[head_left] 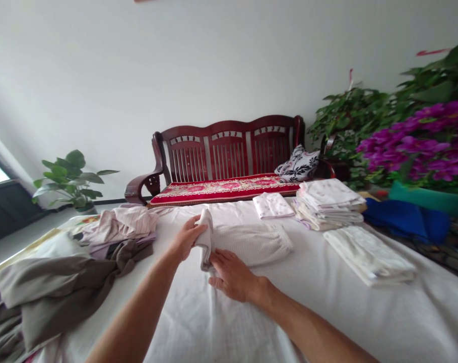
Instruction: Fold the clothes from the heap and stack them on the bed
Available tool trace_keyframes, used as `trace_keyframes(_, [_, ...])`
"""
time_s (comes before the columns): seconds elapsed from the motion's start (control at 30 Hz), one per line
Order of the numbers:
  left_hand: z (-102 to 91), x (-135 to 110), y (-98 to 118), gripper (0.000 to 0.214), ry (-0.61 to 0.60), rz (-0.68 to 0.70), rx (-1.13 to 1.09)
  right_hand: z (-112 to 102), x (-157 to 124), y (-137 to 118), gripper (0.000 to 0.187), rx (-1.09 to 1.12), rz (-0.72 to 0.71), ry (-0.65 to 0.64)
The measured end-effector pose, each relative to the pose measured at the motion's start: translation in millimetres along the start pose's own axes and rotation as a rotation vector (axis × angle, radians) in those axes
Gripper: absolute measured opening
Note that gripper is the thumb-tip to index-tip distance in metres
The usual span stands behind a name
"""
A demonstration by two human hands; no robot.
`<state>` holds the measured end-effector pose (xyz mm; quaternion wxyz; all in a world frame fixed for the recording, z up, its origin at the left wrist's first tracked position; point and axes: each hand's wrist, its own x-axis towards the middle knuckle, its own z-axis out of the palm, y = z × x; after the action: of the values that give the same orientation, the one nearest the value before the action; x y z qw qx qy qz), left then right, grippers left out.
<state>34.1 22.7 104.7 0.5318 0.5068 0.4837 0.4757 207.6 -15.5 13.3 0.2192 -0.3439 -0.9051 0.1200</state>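
Note:
A pale ribbed garment [251, 243] with a gathered cuff lies on the white cloth in front of me, its cuff end pointing right. Its left end is lifted and bent over in my left hand [189, 237], whose thumb and fingers are closed around the fabric. Beside the fold, my right hand [232, 275] rests low on the garment with its fingers stretched out and the thumb apart. Part of the garment is hidden under the right hand and behind the raised fold.
White cloth [198, 322] covers the table. Rumpled clothes, including a grey-brown piece [58, 282], heap at left. At right are a folded stack [329, 204], a small folded piece [273, 205] and a folded white garment [368, 254]. Beyond stands a wooden sofa [229, 151]; purple flowers [421, 141] rise at right.

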Motion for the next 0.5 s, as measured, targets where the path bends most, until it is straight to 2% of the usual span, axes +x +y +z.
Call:
trace_keyframes(0.17, [33.1,17.4,-15.7,0.07,0.011,-0.068,0.033,-0.8,-10.6,-2.5,0.038,-0.042,0.017,0.051])
trace_keyframes(0.3, [53.8,28.1,-34.7,0.065,0.006,-0.108,0.067,-0.7,-17.6,-5.7,0.043,-0.112,0.046,0.052])
trace_keyframes(0.4, [67.0,29.8,-44.6,0.069,-0.001,-0.129,0.08,1.1,-19.2,-7.0,0.046,-0.126,0.066,0.047])
trace_keyframes(0.5, [73.1,28.9,-48.7,0.072,-0.063,-0.118,0.044,1.4,-21.1,-6.2,0.047,-0.118,0.077,0.024])
